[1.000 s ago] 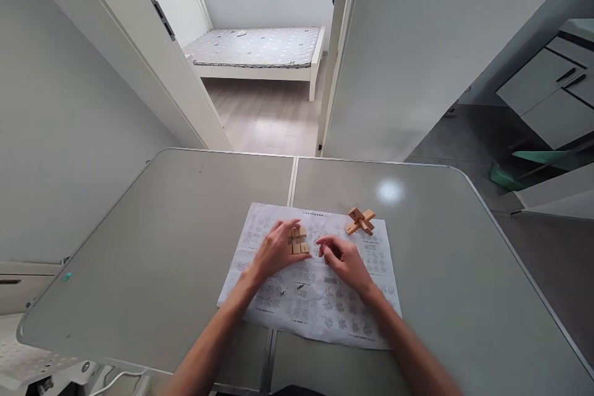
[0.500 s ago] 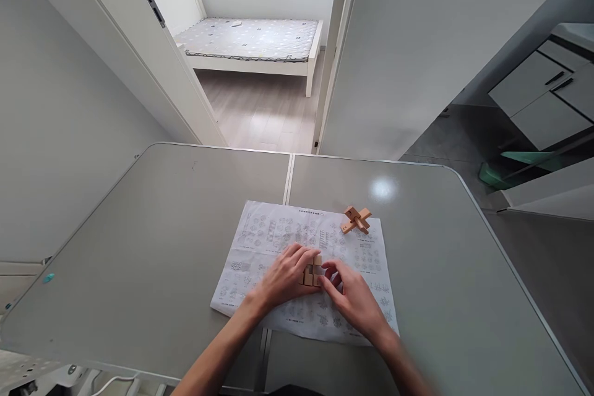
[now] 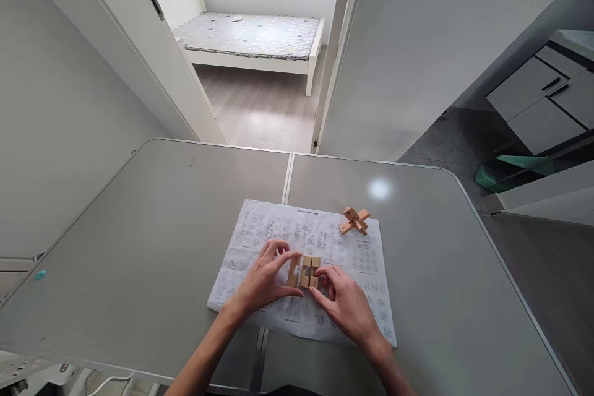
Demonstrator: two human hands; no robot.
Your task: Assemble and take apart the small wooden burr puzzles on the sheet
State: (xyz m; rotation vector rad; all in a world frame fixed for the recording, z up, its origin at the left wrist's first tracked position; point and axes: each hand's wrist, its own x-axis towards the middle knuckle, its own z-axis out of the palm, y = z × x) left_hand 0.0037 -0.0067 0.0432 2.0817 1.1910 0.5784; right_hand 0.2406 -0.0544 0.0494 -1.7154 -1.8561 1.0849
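A cluster of pale wooden puzzle blocks lies on a printed instruction sheet on the grey table. My left hand curls round the left side of the blocks, thumb and fingers touching them. My right hand pinches the blocks from the right with its fingertips. An assembled wooden cross puzzle sits apart at the sheet's far right corner.
The folding table has a seam down its middle and rounded far corners. Beyond it an open doorway shows a bed. Grey cabinets and a green object stand at the right.
Both hands drew the wooden blocks toward me along the sheet, from its middle to its near part. The blocks now lie spread slightly apart between the fingers.
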